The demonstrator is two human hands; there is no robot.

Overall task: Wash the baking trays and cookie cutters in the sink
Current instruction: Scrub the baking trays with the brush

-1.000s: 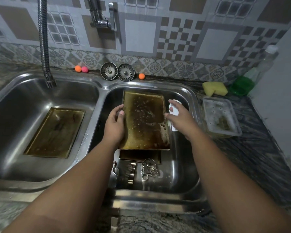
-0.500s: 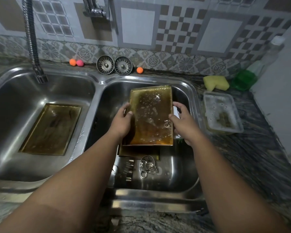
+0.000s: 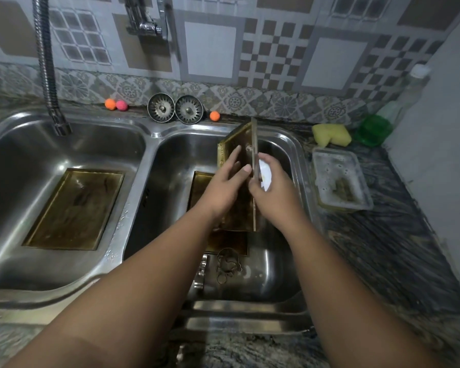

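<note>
Looking down across a dark veined tabletop (image 3: 383, 248) with a steel double sink (image 3: 149, 144) set into it. Hanging over the left basin (image 3: 24, 166): a ribbed metal hose (image 3: 47, 65). Lying flat on that basin's floor: one brown-stained baking tray (image 3: 75, 208). Over the right basin (image 3: 271, 274), held up on edge with its long side running near to far: a second tray (image 3: 243, 139), open face turned left. Flat on the basin floor underneath, partly hidden by arms and tray: a third tray (image 3: 197, 187). Pressed against the open face of the second tray: left hand (image 3: 223, 187), fingers straight, thumb beside the upper edge. Against the tray's back: right hand (image 3: 276, 195), fingers curled round a white pad (image 3: 265, 176) (soap or scrubber, cannot tell which). On the tabletop just right of the sink: a clear plastic container (image 3: 332, 155) with suds and a brownish lump inside. Farther back, by the wall: a yellow sponge (image 3: 331, 134) and, close on its right, a green bottle (image 3: 373, 130). At the near end of the right basin: a heap of metal cookie cutters (image 3: 227, 265), shapes hard to make out. Propped on the far ledge: two round strainers (image 3: 161, 108), side by side, with small balls (image 3: 110, 104) on either side, orange and pink to the left, one orange to the right.
</note>
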